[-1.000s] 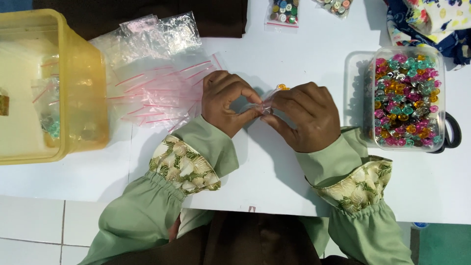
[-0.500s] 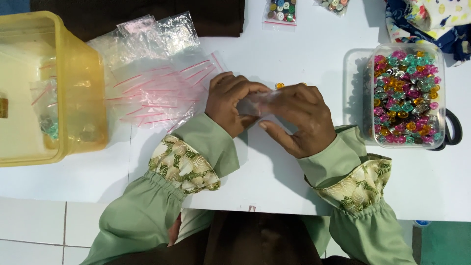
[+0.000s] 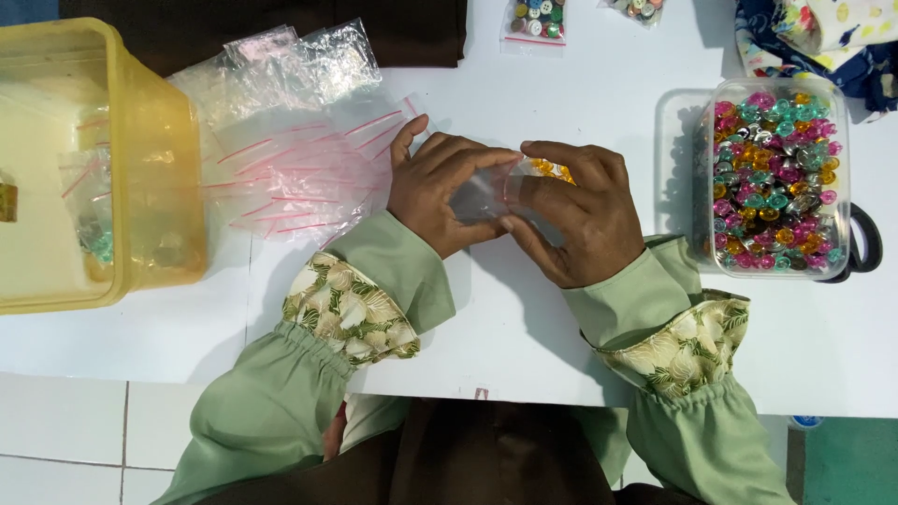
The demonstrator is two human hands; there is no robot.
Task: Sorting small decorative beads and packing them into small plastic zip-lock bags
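My left hand (image 3: 441, 193) and my right hand (image 3: 572, 215) meet over the white table (image 3: 524, 327), both pinching one small clear zip bag (image 3: 488, 192). A few orange and yellow beads (image 3: 550, 169) show at the bag's far end, just above my right fingers. To the left of my hands lies a loose pile of empty clear zip bags with red seal strips (image 3: 290, 168). A clear plastic tub (image 3: 774, 182) heaped with shiny multicoloured beads stands right of my right hand.
A yellow plastic bin (image 3: 140, 187) holding a few filled bags stands at the left edge. Small bags of buttons (image 3: 535, 19) lie at the far side. Patterned cloth (image 3: 823, 37) sits at the top right, a dark ring-shaped object (image 3: 865, 238) beside the tub.
My hands have drawn slightly apart and the fingers have flattened along the small bag, which now shows stretched between them; the beads stay near its far end.
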